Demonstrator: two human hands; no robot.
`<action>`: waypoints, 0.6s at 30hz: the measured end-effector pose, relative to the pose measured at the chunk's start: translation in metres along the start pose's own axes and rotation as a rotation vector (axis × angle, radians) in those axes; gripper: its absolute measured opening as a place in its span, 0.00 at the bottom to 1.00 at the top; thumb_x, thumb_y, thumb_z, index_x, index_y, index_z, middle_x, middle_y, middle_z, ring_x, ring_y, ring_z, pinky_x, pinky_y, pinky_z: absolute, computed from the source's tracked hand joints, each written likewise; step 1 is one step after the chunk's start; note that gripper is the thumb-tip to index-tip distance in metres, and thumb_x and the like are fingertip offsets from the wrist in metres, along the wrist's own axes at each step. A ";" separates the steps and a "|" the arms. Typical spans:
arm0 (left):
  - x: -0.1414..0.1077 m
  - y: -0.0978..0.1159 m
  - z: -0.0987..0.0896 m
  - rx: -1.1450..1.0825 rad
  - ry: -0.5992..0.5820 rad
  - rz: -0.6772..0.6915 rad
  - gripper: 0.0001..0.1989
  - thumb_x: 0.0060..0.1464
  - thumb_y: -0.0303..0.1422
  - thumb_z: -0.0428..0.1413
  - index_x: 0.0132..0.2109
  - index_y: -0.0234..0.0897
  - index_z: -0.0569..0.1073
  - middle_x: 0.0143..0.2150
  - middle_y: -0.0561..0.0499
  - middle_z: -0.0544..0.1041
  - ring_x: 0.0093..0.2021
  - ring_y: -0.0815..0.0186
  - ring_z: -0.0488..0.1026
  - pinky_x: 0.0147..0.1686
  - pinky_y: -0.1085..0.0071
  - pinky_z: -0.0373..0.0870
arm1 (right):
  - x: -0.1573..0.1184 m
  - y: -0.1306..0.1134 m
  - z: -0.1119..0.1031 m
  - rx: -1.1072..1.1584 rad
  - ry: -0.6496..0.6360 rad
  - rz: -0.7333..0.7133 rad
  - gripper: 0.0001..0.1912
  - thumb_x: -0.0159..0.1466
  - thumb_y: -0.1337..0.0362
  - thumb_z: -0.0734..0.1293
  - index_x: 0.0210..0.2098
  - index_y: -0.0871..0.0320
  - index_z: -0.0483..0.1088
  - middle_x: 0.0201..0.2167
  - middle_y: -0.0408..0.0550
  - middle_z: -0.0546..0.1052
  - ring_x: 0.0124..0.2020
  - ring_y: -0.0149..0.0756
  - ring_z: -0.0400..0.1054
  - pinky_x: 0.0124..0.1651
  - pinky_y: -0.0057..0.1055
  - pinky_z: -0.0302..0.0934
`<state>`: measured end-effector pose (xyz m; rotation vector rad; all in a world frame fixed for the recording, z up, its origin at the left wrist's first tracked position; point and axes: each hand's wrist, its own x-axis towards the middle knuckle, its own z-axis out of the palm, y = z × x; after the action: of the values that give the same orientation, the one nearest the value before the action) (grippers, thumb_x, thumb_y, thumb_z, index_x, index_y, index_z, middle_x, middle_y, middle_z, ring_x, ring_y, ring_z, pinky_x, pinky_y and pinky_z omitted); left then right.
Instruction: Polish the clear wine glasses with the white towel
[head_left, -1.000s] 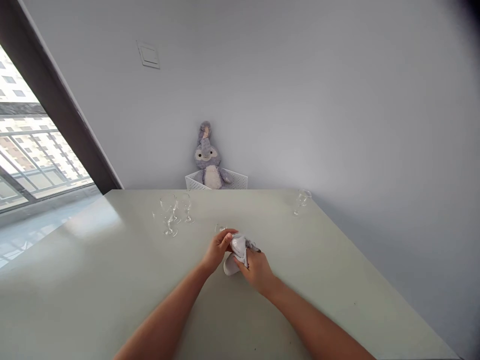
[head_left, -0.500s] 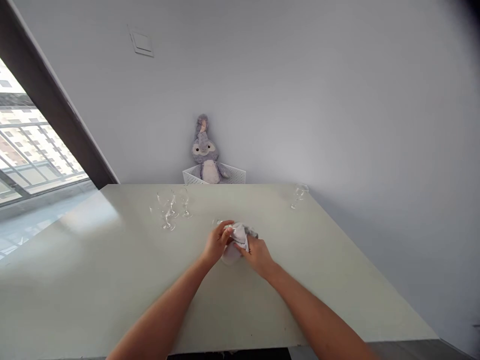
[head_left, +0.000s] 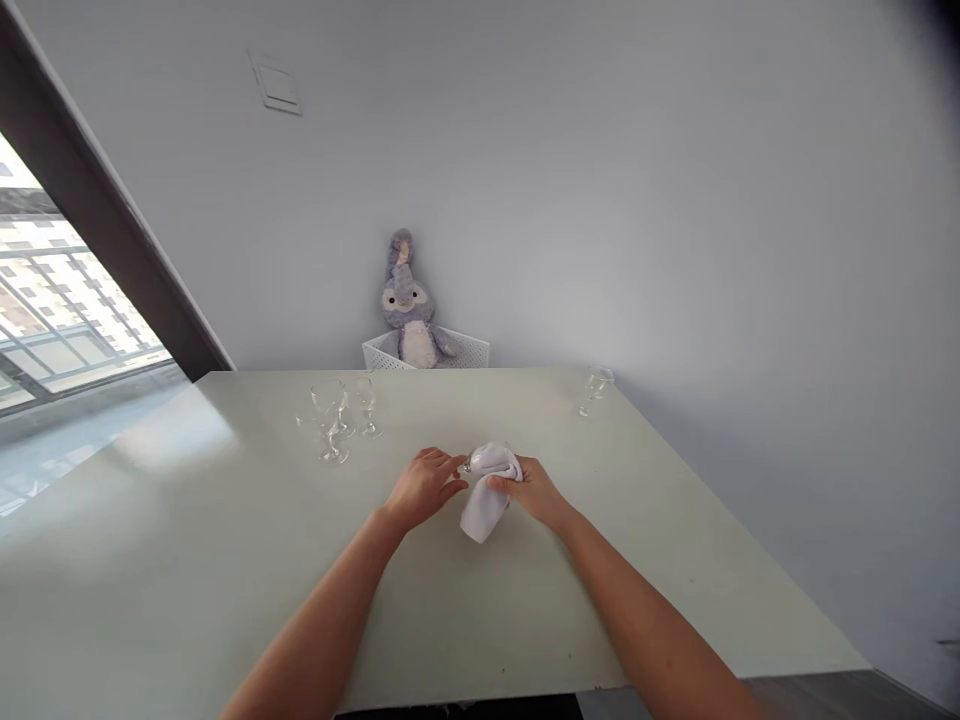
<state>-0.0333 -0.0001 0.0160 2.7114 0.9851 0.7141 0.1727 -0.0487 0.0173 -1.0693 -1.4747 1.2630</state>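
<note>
While RH point(head_left: 533, 490) grips cloth point(head_left: 484, 511) (white), LH point(head_left: 424, 488) prob. touches glass point(head_left: 478, 459).

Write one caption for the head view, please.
Right hand holding white cloth and clear glass, left hand close by.

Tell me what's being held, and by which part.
The right hand grips a glass at its bowl end with a white cloth; whether the left hand touches the stem is unclear.

Left hand point(head_left: 424, 488) and right hand point(head_left: 534, 490): bare. Left forearm point(head_left: 337, 595) and right forearm point(head_left: 634, 590): bare, tapering toward the wrists point(head_left: 391, 522).
</note>
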 end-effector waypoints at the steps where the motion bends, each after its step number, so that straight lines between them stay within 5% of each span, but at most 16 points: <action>1: 0.000 0.000 0.001 -0.028 0.002 -0.025 0.16 0.56 0.40 0.46 0.47 0.42 0.70 0.32 0.47 0.74 0.35 0.61 0.69 0.41 0.65 0.61 | 0.000 -0.003 -0.001 0.020 -0.008 -0.007 0.17 0.53 0.55 0.67 0.35 0.63 0.71 0.24 0.43 0.69 0.24 0.29 0.62 0.27 0.27 0.59; 7: 0.000 -0.004 0.001 -0.184 0.055 -0.142 0.14 0.54 0.41 0.48 0.42 0.44 0.73 0.26 0.49 0.72 0.29 0.64 0.67 0.32 0.72 0.59 | 0.003 -0.009 -0.015 0.000 -0.019 -0.026 0.18 0.52 0.54 0.68 0.35 0.62 0.72 0.27 0.45 0.72 0.29 0.33 0.64 0.33 0.29 0.58; 11: 0.000 -0.016 -0.006 -0.159 0.075 -0.374 0.14 0.54 0.40 0.47 0.39 0.43 0.74 0.25 0.51 0.72 0.27 0.66 0.67 0.28 0.74 0.57 | 0.009 0.000 -0.033 -0.162 0.404 -0.064 0.19 0.53 0.51 0.65 0.32 0.62 0.71 0.24 0.45 0.72 0.26 0.33 0.63 0.29 0.30 0.58; 14: 0.000 -0.023 -0.007 -0.270 0.110 -0.597 0.15 0.54 0.41 0.44 0.39 0.42 0.73 0.23 0.54 0.70 0.23 0.69 0.65 0.24 0.75 0.57 | 0.009 0.004 -0.036 -0.517 0.658 -0.209 0.20 0.57 0.50 0.61 0.36 0.61 0.71 0.29 0.50 0.74 0.32 0.40 0.65 0.36 0.35 0.59; 16: 0.000 -0.023 -0.001 -0.369 0.120 -0.631 0.16 0.54 0.42 0.44 0.39 0.40 0.73 0.21 0.55 0.69 0.20 0.69 0.65 0.23 0.75 0.58 | 0.006 0.002 -0.024 -0.805 0.567 -0.402 0.22 0.58 0.50 0.60 0.42 0.60 0.70 0.39 0.55 0.74 0.42 0.46 0.64 0.46 0.42 0.55; 18: -0.001 -0.017 0.009 -0.418 0.110 -0.551 0.16 0.53 0.41 0.45 0.37 0.38 0.73 0.19 0.54 0.69 0.20 0.68 0.65 0.23 0.73 0.60 | 0.003 0.000 -0.005 -1.029 0.334 -0.587 0.25 0.57 0.48 0.60 0.47 0.58 0.67 0.48 0.55 0.70 0.51 0.49 0.58 0.54 0.47 0.46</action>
<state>-0.0391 0.0127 0.0025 1.9370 1.3485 0.8398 0.1772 -0.0444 0.0184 -1.2296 -1.9861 -0.1560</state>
